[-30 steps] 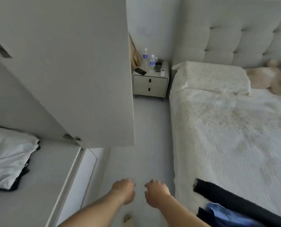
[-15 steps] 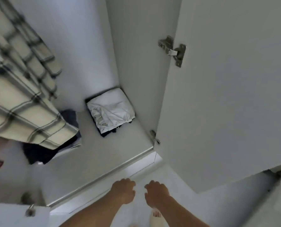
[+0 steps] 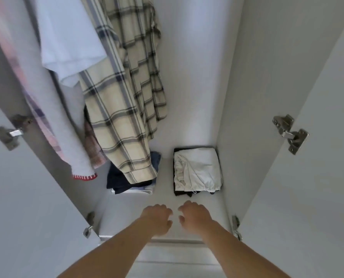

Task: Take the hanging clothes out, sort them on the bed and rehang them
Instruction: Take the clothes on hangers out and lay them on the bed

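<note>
I face an open white wardrobe. Clothes hang at its upper left: a cream plaid shirt (image 3: pixel 125 101), a pale blue T-shirt (image 3: pixel 70 41), and a grey garment with a red-stitched hem (image 3: pixel 66 125) over a pink plaid one. Their hangers are out of view. My left hand (image 3: pixel 157 219) and right hand (image 3: pixel 195 217) hover side by side over the front edge of the wardrobe floor, fingers loosely curled, holding nothing. Both are well below the hanging clothes.
On the wardrobe floor (image 3: pixel 163 203) lies a folded white garment on a black one (image 3: pixel 197 171) at the right, and a dark blue folded stack (image 3: pixel 127 181) under the plaid shirt. Both doors stand open, left door (image 3: pixel 22 197) and right door (image 3: pixel 307 177), with metal hinges.
My view has swung left from the bed and nightstand to the inside of the wardrobe. My hands keep the same loose pose in front of me, holding nothing.
</note>
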